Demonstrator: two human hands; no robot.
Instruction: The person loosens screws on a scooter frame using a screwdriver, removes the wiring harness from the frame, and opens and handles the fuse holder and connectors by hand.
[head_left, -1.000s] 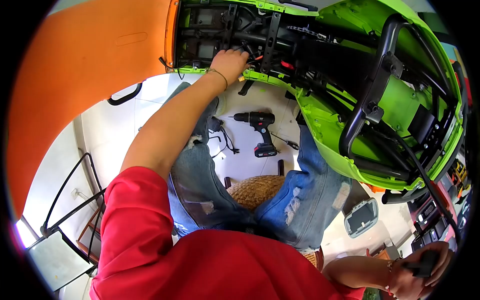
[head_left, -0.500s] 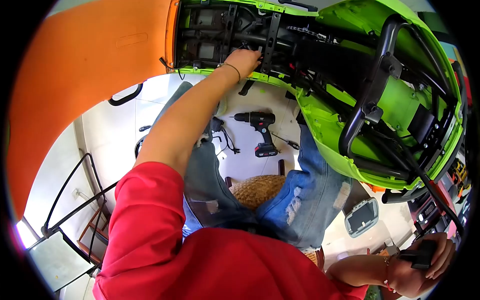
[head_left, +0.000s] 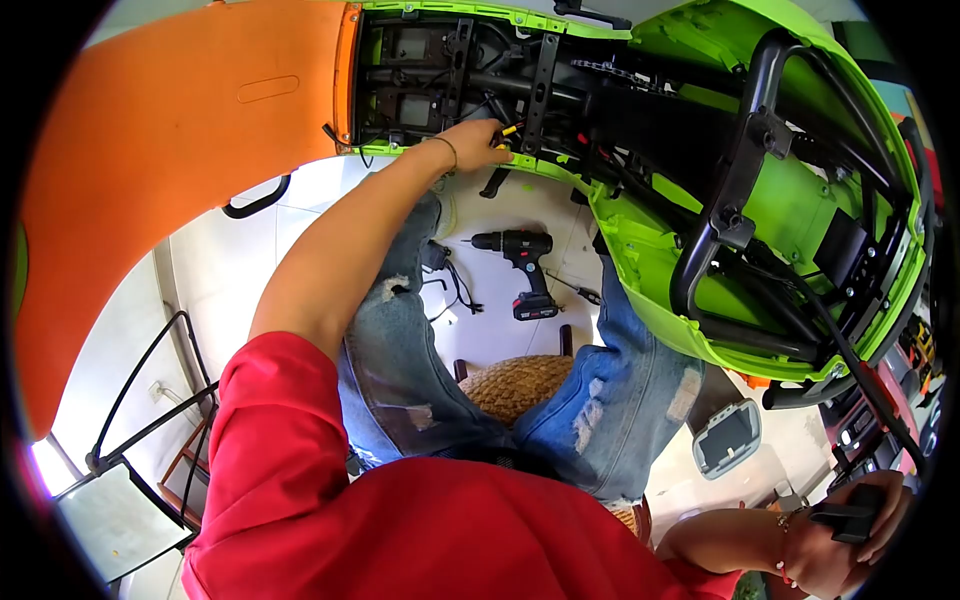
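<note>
My left hand (head_left: 472, 143) is closed at the near edge of the upturned lime-green vehicle body (head_left: 650, 260). Thin wires with yellow and red parts (head_left: 512, 130) stick out at its fingertips, beside a perforated black crossbar (head_left: 541, 90) of the frame. Part of what the fingers grip is hidden. At the lower right, my right hand (head_left: 825, 550) is wrapped around a black plastic piece (head_left: 852, 514) whose kind I cannot make out. Below the body, a black cordless drill (head_left: 520, 258) lies on the white floor, with a screwdriver (head_left: 578, 288) beside it.
An orange panel (head_left: 190, 120) curves along the left. Dark cables (head_left: 458, 288) lie on the floor left of the drill. A woven stool seat (head_left: 515, 388) shows between my legs. A grey-rimmed tray-like piece (head_left: 727, 438) is at right, and a black bar frame (head_left: 150, 420) at left.
My left hand has drawn back from inside the frame toward its near edge, and yellow and red wire parts now show at its fingers. My right hand stays nearly still.
</note>
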